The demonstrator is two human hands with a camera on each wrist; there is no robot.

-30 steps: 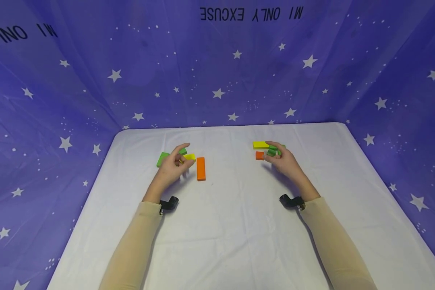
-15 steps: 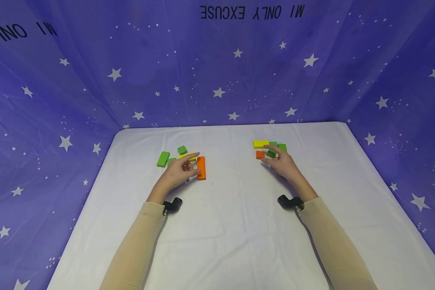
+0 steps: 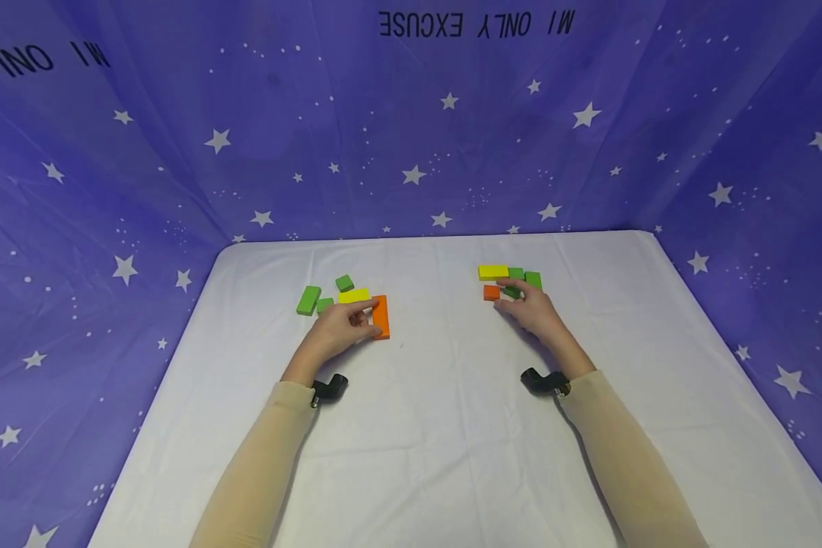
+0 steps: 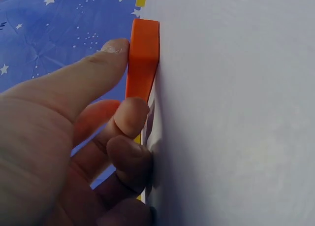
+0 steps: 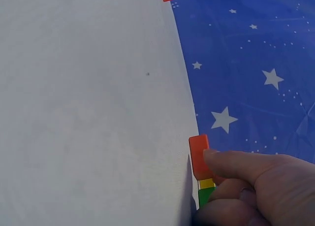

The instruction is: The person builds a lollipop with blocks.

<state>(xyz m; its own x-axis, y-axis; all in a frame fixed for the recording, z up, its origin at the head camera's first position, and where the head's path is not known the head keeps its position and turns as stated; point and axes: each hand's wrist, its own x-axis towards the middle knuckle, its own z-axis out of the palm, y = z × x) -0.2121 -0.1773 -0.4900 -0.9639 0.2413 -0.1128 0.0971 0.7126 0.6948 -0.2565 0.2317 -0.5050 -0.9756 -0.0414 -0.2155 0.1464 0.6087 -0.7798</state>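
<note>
In the head view my left hand [image 3: 339, 329] holds the long orange block [image 3: 382, 318] at its left side, index finger near the far end and thumb near the close end. The left wrist view shows the thumb against this orange block [image 4: 143, 51], the other fingers curled below. My right hand [image 3: 536, 310] has thumb and index finger about the right edge of a small orange block [image 3: 491, 293]. In the right wrist view the thumb overlaps that orange block [image 5: 199, 154]; the index finger is mostly hidden. A dark green block [image 3: 512, 291] shows between the right fingers.
Beside the left hand lie a yellow block [image 3: 354, 295] and green blocks [image 3: 308, 301]. Beyond the right hand are another yellow block [image 3: 493, 272] and more green blocks [image 3: 533, 280]. All rest on a white-covered table [image 3: 438, 426] before a purple starry curtain [image 3: 411, 137].
My left hand has moved right and nearer, from the yellow block to the long orange block, and its fingers have closed in on it. My right hand has shifted slightly left towards the small orange block.
</note>
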